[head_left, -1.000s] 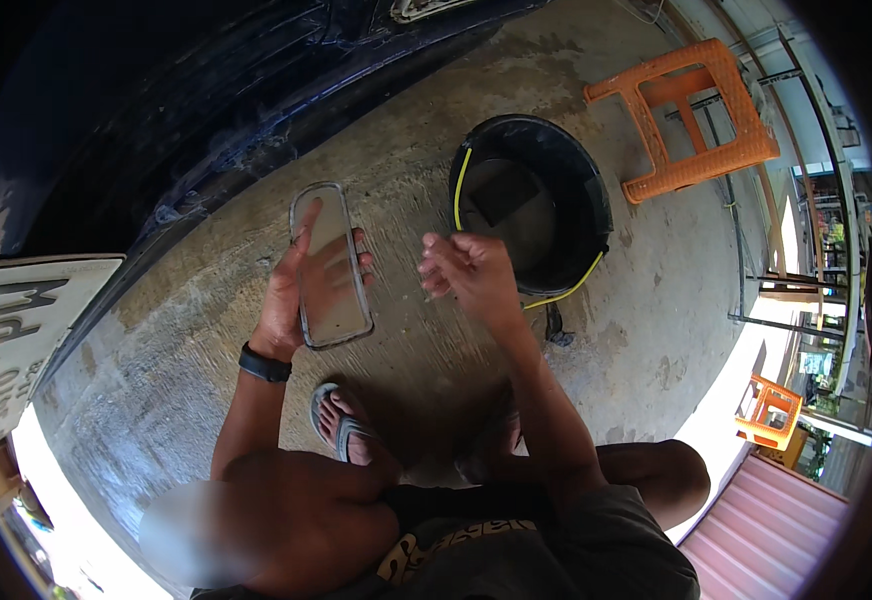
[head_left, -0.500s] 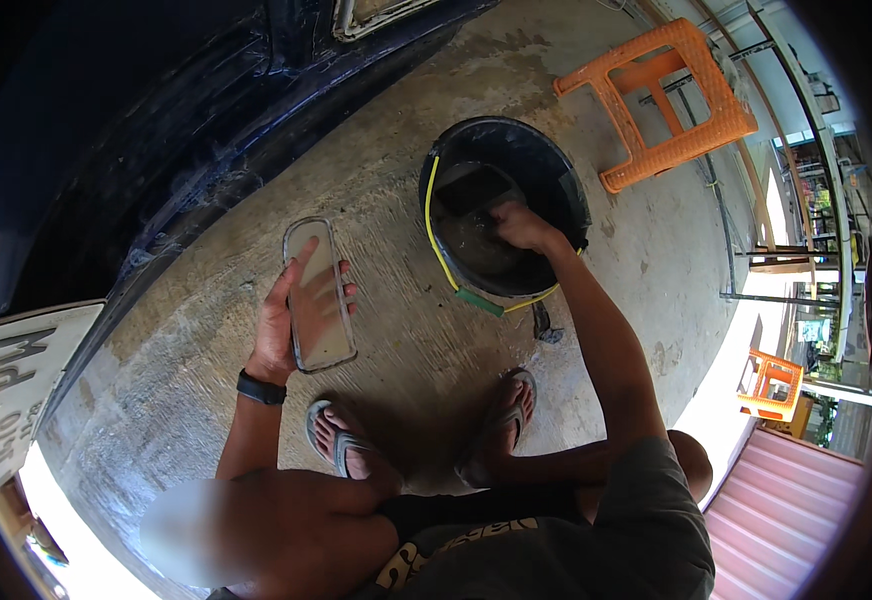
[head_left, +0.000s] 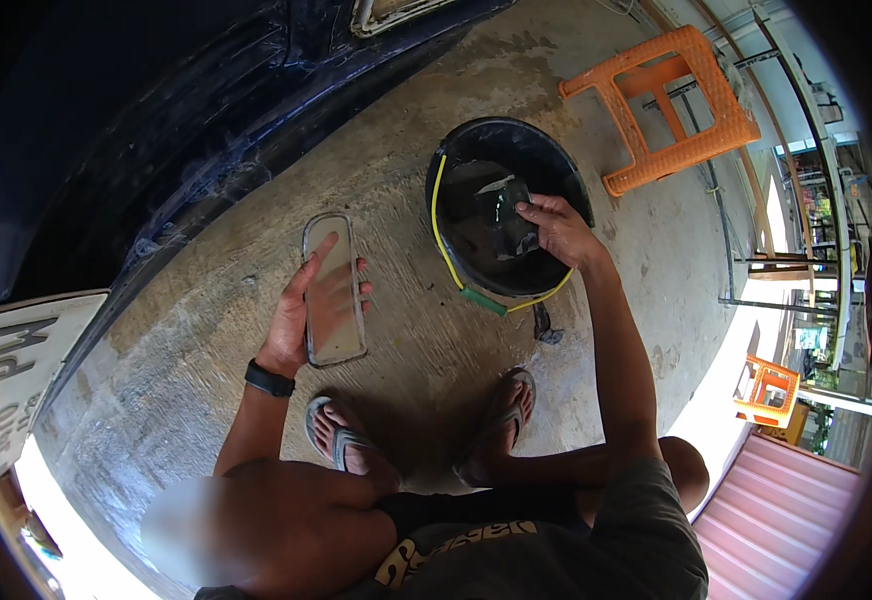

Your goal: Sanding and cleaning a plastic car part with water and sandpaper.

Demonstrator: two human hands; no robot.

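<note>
Nearest to us are our own bent knees and dark shirt, and just beyond them our two feet in flip-flops (head_left: 341,432) planted on the concrete floor (head_left: 156,380). We take the black bucket (head_left: 566,175) as our landmark: the feet sit on the near side of it, well short of its rim.

To the left of the bucket, our left hand (head_left: 301,315) holds a long rounded mirror (head_left: 334,290) upright in the palm, its glass facing us. The thumb lies along the mirror's left edge and the fingertips (head_left: 361,290) curl round its right edge, so the hand is clamped on it. A black wristband (head_left: 269,379) sits on that wrist. The mirror is clear of the bucket, near its left rim but not touching.

Our right hand (head_left: 556,228) reaches over the bucket's near right rim and into it, fingers closed together on a dark wet cloth (head_left: 501,205) that lies inside. A yellow hose (head_left: 439,215) follows the bucket's left rim and ends in a green fitting (head_left: 482,301) at its near edge.

Beyond the bucket, to its right, stands an orange plastic stool (head_left: 691,105). To the far left of the bucket runs the dark blue car body (head_left: 156,130), with a licence plate (head_left: 11,375) at its near end.
</note>
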